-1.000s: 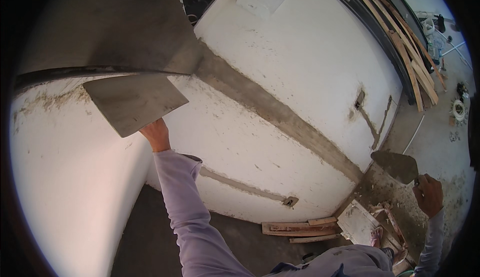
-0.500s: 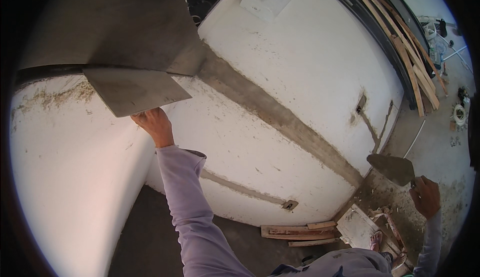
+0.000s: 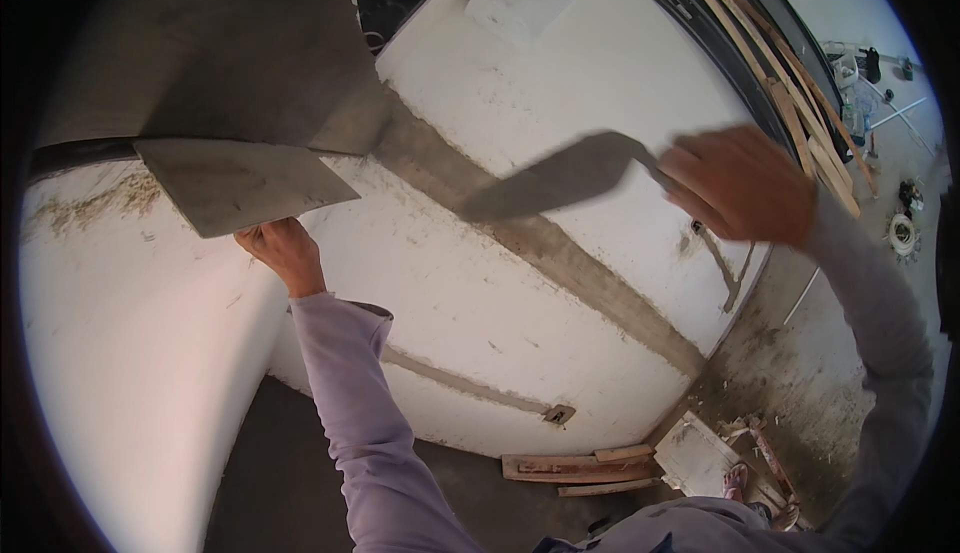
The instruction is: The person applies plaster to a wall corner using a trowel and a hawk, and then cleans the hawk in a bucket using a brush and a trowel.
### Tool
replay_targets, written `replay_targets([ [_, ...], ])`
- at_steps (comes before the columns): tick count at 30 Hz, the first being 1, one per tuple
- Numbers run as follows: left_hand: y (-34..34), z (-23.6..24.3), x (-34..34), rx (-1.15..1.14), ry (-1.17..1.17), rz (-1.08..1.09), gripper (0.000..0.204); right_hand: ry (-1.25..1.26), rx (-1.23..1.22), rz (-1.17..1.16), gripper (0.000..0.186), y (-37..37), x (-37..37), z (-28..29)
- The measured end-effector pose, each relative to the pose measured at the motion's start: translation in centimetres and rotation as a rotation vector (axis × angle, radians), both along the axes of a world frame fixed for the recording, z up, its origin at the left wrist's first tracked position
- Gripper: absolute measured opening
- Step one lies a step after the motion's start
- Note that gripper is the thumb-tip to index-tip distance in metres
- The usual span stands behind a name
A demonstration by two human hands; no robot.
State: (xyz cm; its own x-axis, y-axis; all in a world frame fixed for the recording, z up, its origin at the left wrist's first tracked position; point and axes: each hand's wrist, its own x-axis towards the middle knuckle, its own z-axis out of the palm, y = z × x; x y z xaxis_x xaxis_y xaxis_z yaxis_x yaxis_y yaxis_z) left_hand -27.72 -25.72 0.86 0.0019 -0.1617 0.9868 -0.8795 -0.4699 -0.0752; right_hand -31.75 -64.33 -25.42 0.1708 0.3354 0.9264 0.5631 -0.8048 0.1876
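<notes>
Long lilac sleeves (image 3: 350, 393), seemingly smudged

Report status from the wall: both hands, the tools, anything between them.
Left hand holds flat plaster board up against the wall. Right hand grips trowel, blade over the grey plaster strip. Nothing between trowel and board.

I stand close to a white plastered wall (image 3: 560, 283) crossed by a grey cement band (image 3: 560, 253) running diagonally down to the right. A thinner grey strip (image 3: 460, 385) sits lower on it. Above me is a bare grey concrete ceiling patch (image 3: 200, 43). Long wooden planks (image 3: 790, 83) lean at the upper right. Down on the dusty floor (image 3: 800, 353) lie short wood scraps (image 3: 580, 466) and rubble.
</notes>
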Motion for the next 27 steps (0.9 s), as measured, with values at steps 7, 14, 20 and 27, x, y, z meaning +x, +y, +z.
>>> replay_targets([
  [7, 0.1, 0.0, 1.0, 0.296, -0.669, 0.620, 0.009, -0.051, -0.097, -0.069, 0.016, 1.1, 3.2, 14.0],
  [14, 0.8, 0.1, 1.6, 0.183, -0.490, 0.537, 0.006, -0.067, -0.127, 0.036, 0.012, 1.2, 0.2, 17.8],
  [20, -1.5, -0.4, 0.9, -0.091, -0.178, 0.097, 0.018, -0.068, -0.167, -0.069, 0.012, 2.1, -2.8, 19.3],
  [27, -0.8, -0.1, 1.4, -0.009, -0.146, 0.046, 0.017, -0.226, -0.045, -0.001, 0.012, 1.0, -3.9, 19.6],
])
